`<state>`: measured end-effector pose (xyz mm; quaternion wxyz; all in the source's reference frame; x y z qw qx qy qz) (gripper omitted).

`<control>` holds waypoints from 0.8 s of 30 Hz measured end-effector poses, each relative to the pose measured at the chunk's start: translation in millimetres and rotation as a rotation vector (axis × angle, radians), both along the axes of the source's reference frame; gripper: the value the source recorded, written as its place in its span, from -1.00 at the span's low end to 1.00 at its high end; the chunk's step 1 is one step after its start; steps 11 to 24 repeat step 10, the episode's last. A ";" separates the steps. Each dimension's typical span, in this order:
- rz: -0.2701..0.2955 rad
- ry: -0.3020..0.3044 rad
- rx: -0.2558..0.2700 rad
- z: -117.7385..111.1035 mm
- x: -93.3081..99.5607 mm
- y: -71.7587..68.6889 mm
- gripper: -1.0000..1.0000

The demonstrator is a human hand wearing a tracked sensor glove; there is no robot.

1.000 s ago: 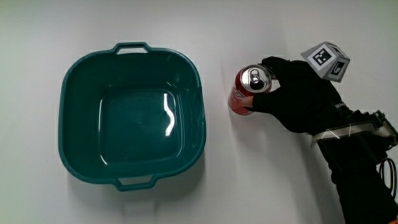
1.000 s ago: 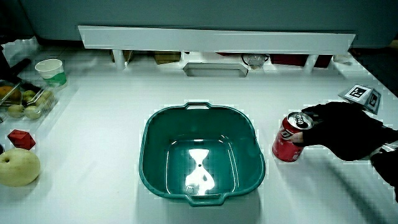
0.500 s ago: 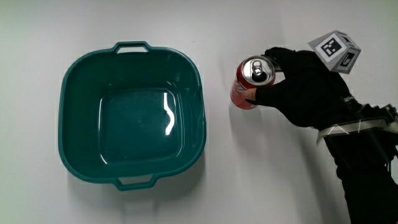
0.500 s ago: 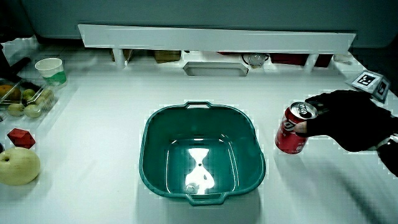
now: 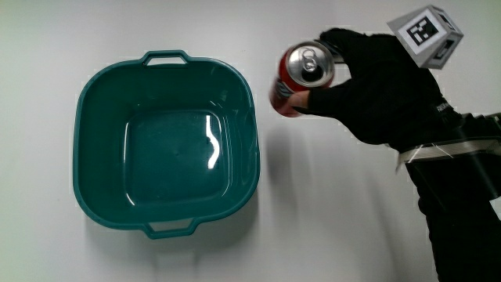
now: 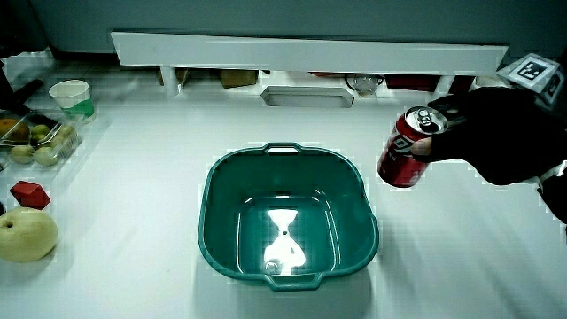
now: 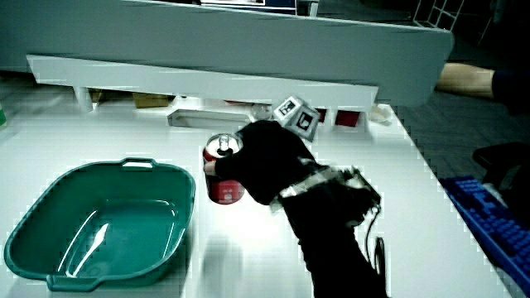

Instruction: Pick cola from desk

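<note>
The red cola can (image 5: 296,78) with a silver lid is held off the white table (image 5: 313,211), tilted a little, beside the teal basin (image 5: 164,149). The black-gloved hand (image 5: 376,86) is shut on the can's side, with the patterned cube (image 5: 427,35) on its back. Both side views show the can (image 6: 403,149) (image 7: 221,172) lifted clear of the table in the hand (image 6: 496,133) (image 7: 269,161), close to the basin's rim (image 6: 359,190) (image 7: 189,194).
At the table's edge in a side view stand a paper cup (image 6: 71,99), a clear box of fruit (image 6: 35,142), a red block (image 6: 28,197) and a pale apple (image 6: 25,237). The low white partition (image 6: 310,55) runs along the table.
The hand has lifted the can off the table and carried it a little toward the basin. The basin has not moved.
</note>
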<state>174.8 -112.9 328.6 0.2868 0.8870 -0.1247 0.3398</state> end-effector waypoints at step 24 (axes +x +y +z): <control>-0.081 -0.183 0.062 -21.7 -43.2 -2.8 1.00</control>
